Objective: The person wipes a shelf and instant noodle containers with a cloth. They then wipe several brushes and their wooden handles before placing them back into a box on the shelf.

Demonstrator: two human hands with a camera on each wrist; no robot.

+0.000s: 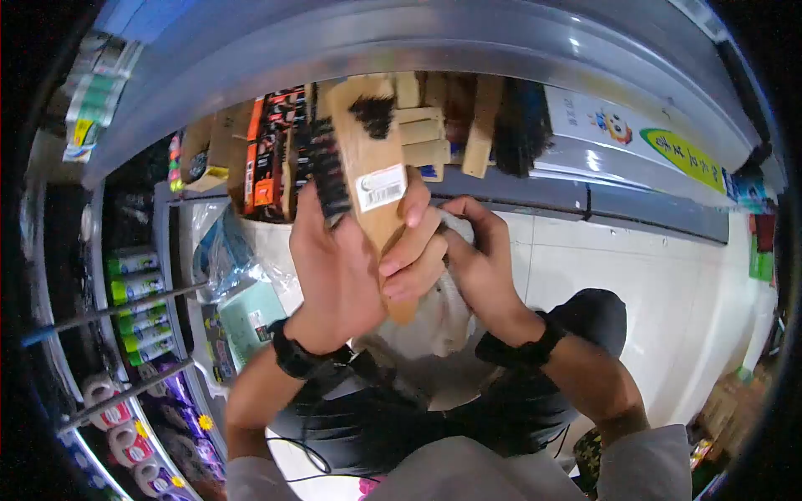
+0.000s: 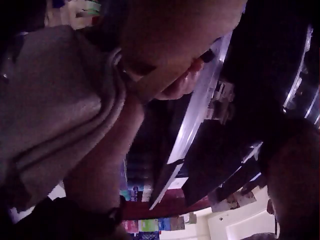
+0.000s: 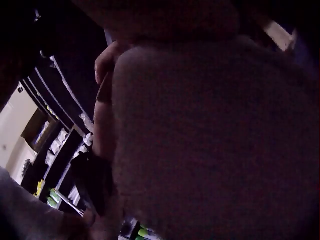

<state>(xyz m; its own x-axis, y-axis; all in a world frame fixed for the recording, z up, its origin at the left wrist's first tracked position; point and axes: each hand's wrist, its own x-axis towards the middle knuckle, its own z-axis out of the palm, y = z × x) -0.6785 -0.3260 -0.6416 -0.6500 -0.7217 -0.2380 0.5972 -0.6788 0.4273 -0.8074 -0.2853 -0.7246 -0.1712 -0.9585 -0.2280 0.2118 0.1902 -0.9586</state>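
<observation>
My left hand grips a wooden-handled brush, its fingers curled round the handle. The brush stands with its broad head away from me. Black bristles jut from its left edge, a dark patch marks the head, and a white barcode label faces up. Beside it, my right hand holds a pale grey cloth that hangs down between the knees. The cloth fills much of the dim right wrist view. In the left wrist view, part of the wooden handle shows beside curled fingers.
Ahead is a low shelf with more wooden brushes, dark bristles, orange-black boxes and a white printed carton. A grey shelf board overhangs them. At left are a green basket and stocked racks.
</observation>
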